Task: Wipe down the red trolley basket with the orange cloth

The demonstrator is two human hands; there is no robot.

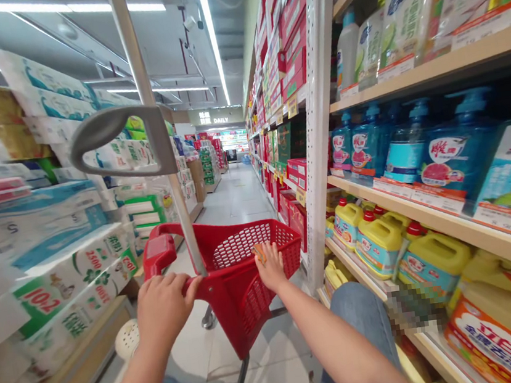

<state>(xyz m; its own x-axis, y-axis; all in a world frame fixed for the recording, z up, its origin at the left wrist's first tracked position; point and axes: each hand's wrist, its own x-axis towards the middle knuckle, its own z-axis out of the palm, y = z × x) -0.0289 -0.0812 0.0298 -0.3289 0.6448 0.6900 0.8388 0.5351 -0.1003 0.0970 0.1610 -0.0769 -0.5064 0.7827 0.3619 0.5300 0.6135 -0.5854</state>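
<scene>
A red plastic shopping cart basket (230, 285) with perforated walls stands in front of me in the aisle. My left hand (169, 304) is closed over the near left part of its red rim, thumb lying along the edge. At the right side of the basket, my right hand (270, 267) reaches over the rim. A small orange-brown item (259, 254) shows at its fingers, too small to name. Above the left hand rises a metal pole (185, 225) bearing a grey loop handle (115, 112). Most of the basket's floor is hidden.
Shelves on my right hold blue pump bottles (454, 142) and yellow jugs (378, 241) of detergent. A white perforated post (316, 122) stands close to the cart. Stacked paper packs (77, 294) line the left. The tiled aisle (241, 187) runs ahead between them.
</scene>
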